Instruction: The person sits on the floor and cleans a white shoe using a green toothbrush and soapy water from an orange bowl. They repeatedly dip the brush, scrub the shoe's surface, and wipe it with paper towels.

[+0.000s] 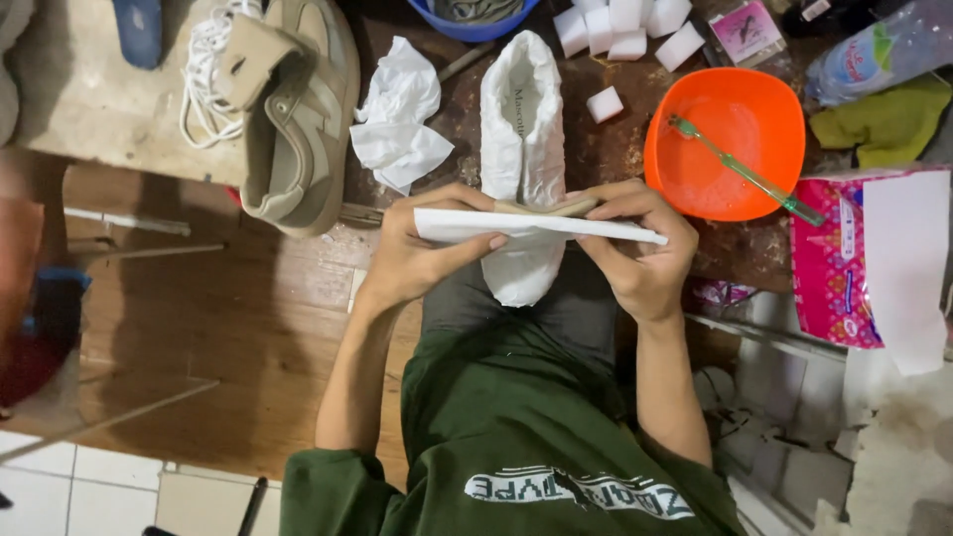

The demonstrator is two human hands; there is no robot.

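Observation:
My left hand [422,248] and my right hand [640,248] together hold a flat white sheet [536,228] edge-on, with a thin beige insole [541,206] lying along its top. Fingers of both hands pinch the two ends. Right behind the hands lies a shoe wrapped in white tissue [521,129], toe toward me, partly hidden by the sheet. A beige sneaker [298,119] with loose white laces rests on its side to the left.
An orange bowl [695,169] holding a green toothbrush [745,171] sits at the right. Nearby are white sponge cubes [620,25], crumpled tissue [397,114], a pink tissue pack [834,268], a plastic bottle [879,45], a green cloth [888,124] and a blue basin [472,18].

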